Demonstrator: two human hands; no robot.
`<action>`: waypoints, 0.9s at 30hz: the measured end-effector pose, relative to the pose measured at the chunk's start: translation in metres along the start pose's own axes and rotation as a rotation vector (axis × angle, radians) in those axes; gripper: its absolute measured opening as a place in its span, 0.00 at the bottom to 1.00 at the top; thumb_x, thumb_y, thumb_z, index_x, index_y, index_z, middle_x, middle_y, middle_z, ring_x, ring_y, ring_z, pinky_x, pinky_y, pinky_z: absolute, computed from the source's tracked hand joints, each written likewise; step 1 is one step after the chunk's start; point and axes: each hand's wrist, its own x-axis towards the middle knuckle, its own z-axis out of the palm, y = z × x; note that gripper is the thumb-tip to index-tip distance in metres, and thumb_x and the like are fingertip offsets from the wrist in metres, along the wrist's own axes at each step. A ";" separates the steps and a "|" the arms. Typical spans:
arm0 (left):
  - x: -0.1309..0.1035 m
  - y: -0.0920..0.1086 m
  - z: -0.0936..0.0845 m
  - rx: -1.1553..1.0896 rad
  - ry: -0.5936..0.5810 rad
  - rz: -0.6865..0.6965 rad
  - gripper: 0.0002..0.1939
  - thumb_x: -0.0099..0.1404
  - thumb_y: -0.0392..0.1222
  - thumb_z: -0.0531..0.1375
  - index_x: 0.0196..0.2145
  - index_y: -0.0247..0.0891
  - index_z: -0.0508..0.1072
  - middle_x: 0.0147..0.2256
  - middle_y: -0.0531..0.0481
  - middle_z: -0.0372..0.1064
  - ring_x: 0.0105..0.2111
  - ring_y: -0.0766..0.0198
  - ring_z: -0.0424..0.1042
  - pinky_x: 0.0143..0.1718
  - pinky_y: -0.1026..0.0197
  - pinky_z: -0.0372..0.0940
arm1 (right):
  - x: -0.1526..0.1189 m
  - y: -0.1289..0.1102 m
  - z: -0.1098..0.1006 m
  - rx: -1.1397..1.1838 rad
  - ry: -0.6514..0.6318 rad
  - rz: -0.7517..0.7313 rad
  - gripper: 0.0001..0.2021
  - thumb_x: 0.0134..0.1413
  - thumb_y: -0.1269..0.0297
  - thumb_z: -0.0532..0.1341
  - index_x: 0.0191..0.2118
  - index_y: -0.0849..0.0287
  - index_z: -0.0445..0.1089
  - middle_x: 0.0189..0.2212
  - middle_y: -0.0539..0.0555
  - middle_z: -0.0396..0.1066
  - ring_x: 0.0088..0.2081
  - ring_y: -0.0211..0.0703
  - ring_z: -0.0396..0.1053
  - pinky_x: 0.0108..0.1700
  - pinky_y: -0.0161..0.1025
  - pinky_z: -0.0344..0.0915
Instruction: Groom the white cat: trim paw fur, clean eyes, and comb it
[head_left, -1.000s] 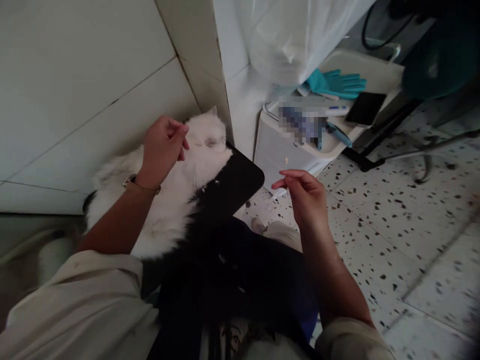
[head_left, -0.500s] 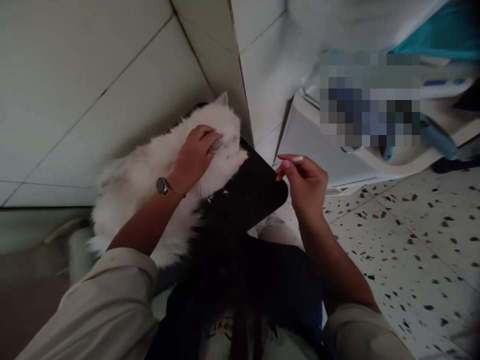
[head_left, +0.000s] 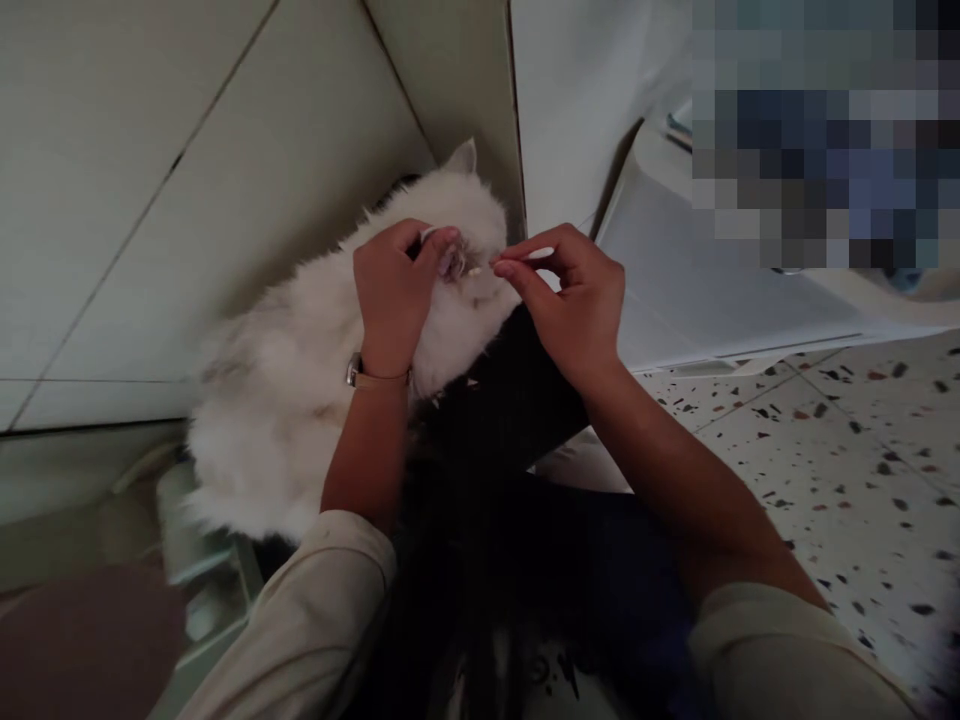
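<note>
Cat (head_left: 300, 350), white and long-haired, lying on the black counter (head_left: 517, 400) in the corner between the tiled wall (head_left: 150, 200) and a projecting wall section. The head is at the end nearer the right hand (head_left: 574, 300); the far ear (head_left: 466, 158) stands upright.

Left hand (head_left: 397, 285): laid over the cat's neck and the side of its head, grip closed, thumb and forefinger pinching the near ear (head_left: 452, 262), whose pinkish inner side is exposed. A watch (head_left: 354, 370) encircles the wrist.

Right hand: grip closed, thumb and forefinger meeting on a thin, pale swab (head_left: 475, 271). Its white tip points toward the left hand and lies just beside the near ear; whether it touches the fur cannot be told. The remaining fingers are bent, and the hand is at the edge of the cat's face, above the counter.

Surroundings: a white cart (head_left: 675, 270) is beyond the right hand, its upper contents largely pixelated. Below it extends a speckled floor (head_left: 847, 440). Pale rolled sleeves (head_left: 330, 590) cover both upper forearms. Dark clothing fills the lower middle, where detail is lost in shadow.
</note>
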 end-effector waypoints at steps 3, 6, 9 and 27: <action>0.003 0.002 0.000 -0.115 -0.027 -0.041 0.21 0.68 0.53 0.64 0.20 0.42 0.71 0.21 0.53 0.68 0.24 0.65 0.66 0.29 0.56 0.60 | 0.007 -0.003 0.003 -0.082 -0.063 -0.062 0.06 0.60 0.57 0.66 0.34 0.52 0.74 0.34 0.48 0.73 0.40 0.40 0.73 0.45 0.39 0.71; 0.005 0.003 -0.003 -0.198 -0.066 -0.056 0.22 0.68 0.55 0.64 0.20 0.43 0.71 0.20 0.54 0.68 0.22 0.65 0.66 0.27 0.57 0.61 | 0.016 -0.005 0.007 -0.209 -0.093 -0.145 0.05 0.62 0.60 0.65 0.34 0.52 0.74 0.33 0.47 0.74 0.37 0.39 0.71 0.44 0.38 0.70; 0.009 0.002 -0.005 -0.257 -0.083 -0.058 0.22 0.68 0.53 0.65 0.20 0.42 0.71 0.19 0.55 0.66 0.21 0.67 0.64 0.26 0.58 0.60 | 0.026 -0.007 0.011 -0.279 -0.150 -0.131 0.05 0.62 0.61 0.65 0.34 0.52 0.73 0.34 0.48 0.75 0.36 0.39 0.70 0.44 0.37 0.69; 0.022 0.000 -0.008 -0.182 -0.088 -0.122 0.18 0.65 0.45 0.68 0.20 0.39 0.72 0.18 0.57 0.62 0.20 0.71 0.55 0.23 0.60 0.51 | 0.052 0.018 0.027 -0.274 -0.395 -0.032 0.11 0.57 0.65 0.69 0.30 0.51 0.66 0.31 0.46 0.74 0.43 0.43 0.73 0.47 0.38 0.71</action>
